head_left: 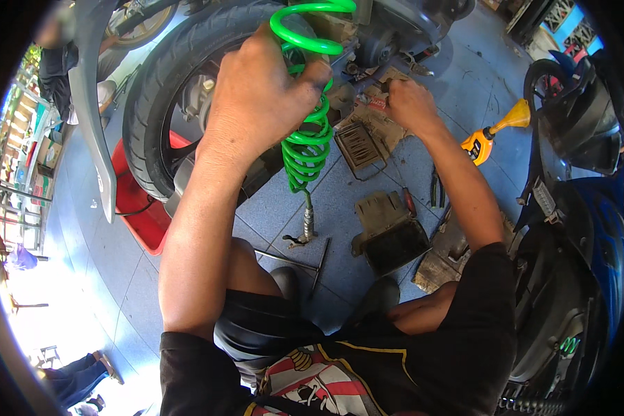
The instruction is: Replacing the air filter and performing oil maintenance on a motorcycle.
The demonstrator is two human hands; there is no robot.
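Note:
A bright green coiled hose hangs in front of me. My left hand is closed round its upper part, with loops of coil above and below the fist. A metal end fitting dangles from the hose's lower end, near the floor. Farther right, my right hand has its fingers curled over a flattened piece of brown cardboard; what they hold, if anything, is hidden. Between the hands' reach lies a ribbed rectangular filter-like part. Closer to me sits a dark open box with a lid-like piece beside it.
A motorcycle wheel stands at left above a red tray. A T-handle wrench and red-handled screwdriver lie on the tiles. At right are a yellow bottle with funnel and a blue motorcycle. Another person is at upper left.

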